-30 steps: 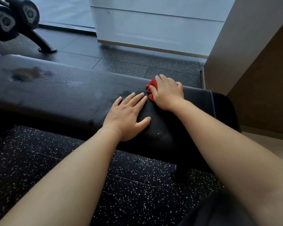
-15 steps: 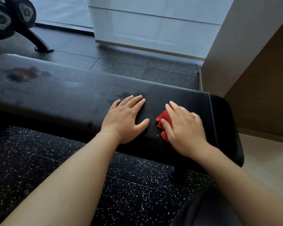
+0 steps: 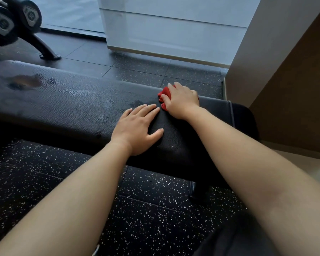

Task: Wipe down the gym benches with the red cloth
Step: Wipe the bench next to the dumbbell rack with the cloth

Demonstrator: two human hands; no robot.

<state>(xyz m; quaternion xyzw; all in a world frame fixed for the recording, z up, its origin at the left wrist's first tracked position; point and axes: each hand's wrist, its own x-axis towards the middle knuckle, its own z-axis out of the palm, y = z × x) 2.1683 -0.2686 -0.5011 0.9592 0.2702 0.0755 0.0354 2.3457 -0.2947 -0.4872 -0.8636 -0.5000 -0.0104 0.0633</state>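
Your right hand (image 3: 182, 100) is bunched over the red cloth (image 3: 164, 97), fingers curled down around it so that only a few folds show at the thumb side. It grasps the cloth and presses it onto the far edge of the gym bench (image 3: 63, 106), near the bench's right end. Your left hand (image 3: 137, 130) lies flat on the pad just beside it, fingers straight and together, thumb spread, holding nothing and seemingly bracing you. The cloth looks small, soft and light, and it crumples into a wad under the palm, so it will likely slide with little effort on the pebbled black vinyl. The pressure has to come from your palm, not from the cloth's own weight. Take hold of it from above as you do now, with the fingertips tucked over its leading edge, or it may roll up and slip out from under the hand. The pad looks firm with some give, and its grain could trap grime, so I judge that overlapping strokes serve best. The long stretch toward the worn patch (image 3: 24, 83) at the left is probably not yet wiped, nor the end past the seam (image 3: 231, 111). Dumbbells (image 3: 15, 21) sit at the far left, well apart from your hands, above the speckled rubber floor (image 3: 155, 209).
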